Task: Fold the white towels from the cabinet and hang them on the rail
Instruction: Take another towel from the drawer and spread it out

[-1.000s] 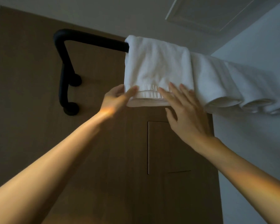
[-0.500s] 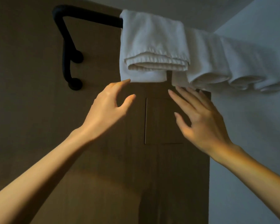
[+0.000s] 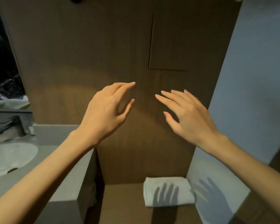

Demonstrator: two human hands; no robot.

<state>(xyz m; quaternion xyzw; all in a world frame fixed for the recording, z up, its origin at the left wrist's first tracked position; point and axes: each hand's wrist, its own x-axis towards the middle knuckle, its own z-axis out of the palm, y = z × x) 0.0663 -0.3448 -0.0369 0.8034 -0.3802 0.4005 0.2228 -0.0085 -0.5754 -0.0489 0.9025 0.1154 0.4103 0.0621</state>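
Both empty before the smooth wood panel (image 3: 103, 46), our left hand (image 3: 103, 117) and right hand (image 3: 187, 117) spread relaxed fingers. Folded, the nubby white towel (image 3: 168, 191) lies at the shelf's (image 3: 123, 206) back right corner.

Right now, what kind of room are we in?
Probably a bathroom: a white sink basin set in a grey counter on the left, and a folded white towel on a low wooden shelf.

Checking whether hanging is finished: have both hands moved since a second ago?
Yes, downward. The left hand and right hand reached above the rectangular seam in the brown wooden wall panel then; both are now below its bottom edge.
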